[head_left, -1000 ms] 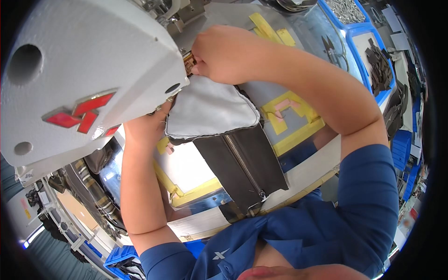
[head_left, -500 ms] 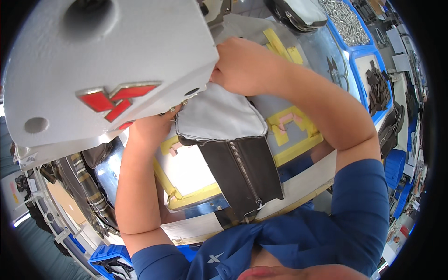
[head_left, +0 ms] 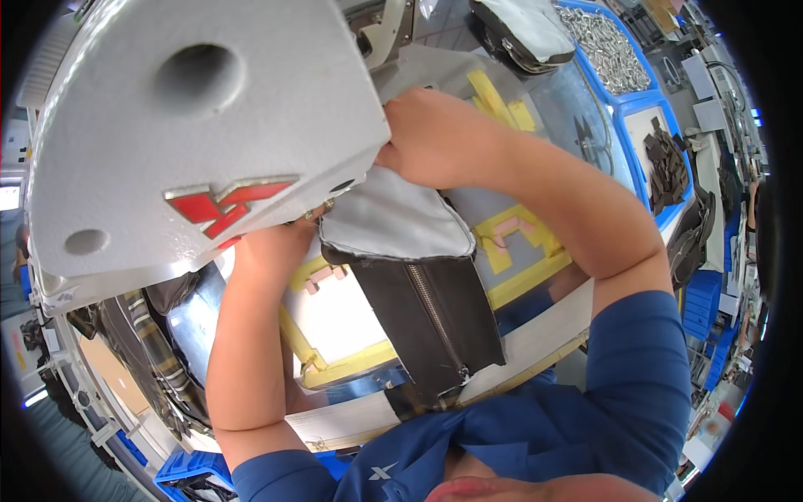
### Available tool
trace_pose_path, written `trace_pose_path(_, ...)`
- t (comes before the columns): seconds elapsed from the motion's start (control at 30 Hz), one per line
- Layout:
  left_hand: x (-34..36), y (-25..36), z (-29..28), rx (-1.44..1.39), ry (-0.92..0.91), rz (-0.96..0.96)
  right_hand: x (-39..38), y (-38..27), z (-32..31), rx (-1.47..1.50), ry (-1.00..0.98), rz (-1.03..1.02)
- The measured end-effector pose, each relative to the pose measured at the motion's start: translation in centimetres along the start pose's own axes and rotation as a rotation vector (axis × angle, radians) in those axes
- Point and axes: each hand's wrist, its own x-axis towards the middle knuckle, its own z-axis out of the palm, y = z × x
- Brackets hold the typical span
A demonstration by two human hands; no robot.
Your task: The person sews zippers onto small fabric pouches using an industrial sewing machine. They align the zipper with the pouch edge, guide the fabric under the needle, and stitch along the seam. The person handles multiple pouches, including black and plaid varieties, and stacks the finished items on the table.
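Observation:
A dark brown zippered pouch (head_left: 395, 314) with its pale grey lining (head_left: 393, 219) showing lies under the head of a white sewing machine (head_left: 276, 125). Its zipper (head_left: 431, 314) runs toward me. My right hand (head_left: 428, 138) is closed at the far right edge of the lining, its fingertips partly hidden by the machine head. At the lining's left side is my left hand (head_left: 280, 243); the machine covers most of its fingers, so its grip does not show. The needle area is hidden too.
Yellow tape (head_left: 510, 293) marks the machine bed around the pouch. Dark-handled scissors (head_left: 590, 138) lie to the right. Beyond stand blue bins of metal pieces (head_left: 606, 50) and dark strips (head_left: 667, 167). Another pouch (head_left: 527, 33) sits at the back. Plaid fabric (head_left: 155, 343) hangs at left.
The whole view has shifted slightly, with the machine head appearing a little lower and farther right. Both hands keep nearly the same places at the pouch.

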Motion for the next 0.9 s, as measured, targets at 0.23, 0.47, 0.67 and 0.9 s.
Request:
trace_pose_path(0.23,-0.6,-0.1,-0.3,0.04,0.058,0.061,0.1,0.9,1.2,0.055,0.1,-0.038)
trace_pose_path(0.47,-1.9,2.3,-2.2,0.342,0.002,0.059,0.9,1.5,2.7,0.071,0.152,-0.088)
trace_pose_path(0.67,-5.7,9.4,-5.9,0.555,-0.15,0.119,0.3,2.0,2.3,0.099,0.156,-0.101)
trace_pose_path(0.9,-5.1,9.0,-2.9,0.145,-0.177,0.522,-0.5,0.6,0.0,0.131,0.096,-0.081)
